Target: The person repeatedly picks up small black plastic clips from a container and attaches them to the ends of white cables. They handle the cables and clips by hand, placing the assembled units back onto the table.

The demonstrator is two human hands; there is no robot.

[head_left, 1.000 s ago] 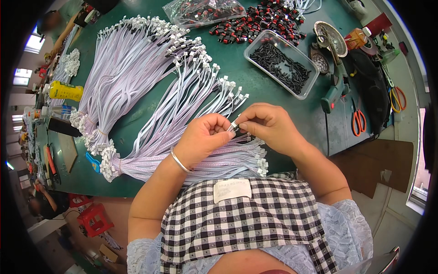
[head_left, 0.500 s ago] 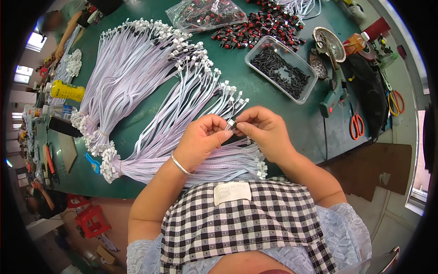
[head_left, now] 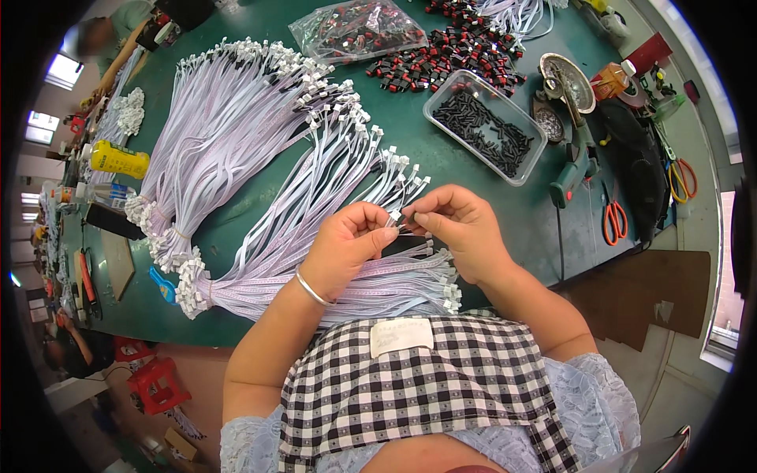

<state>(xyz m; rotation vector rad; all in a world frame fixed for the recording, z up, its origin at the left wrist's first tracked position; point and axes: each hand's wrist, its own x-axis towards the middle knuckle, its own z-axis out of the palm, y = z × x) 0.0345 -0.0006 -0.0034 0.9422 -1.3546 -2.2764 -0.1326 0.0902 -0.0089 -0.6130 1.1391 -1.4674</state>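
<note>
Green-topped worktable across the upper view, edge curving toward the lower left. Bright windows at the far left rim, daylight pouring in; another window at the right edge with a pale frame. Pale floor to the lower right, a flat brown cardboard sheet lying on it beside the table. Red plastic stool low at the left, on a lighter patch of floor. Another person seated beyond it, partly cut off by the dark rim. Even, soft light over the tabletop, no hard shadows.
</note>
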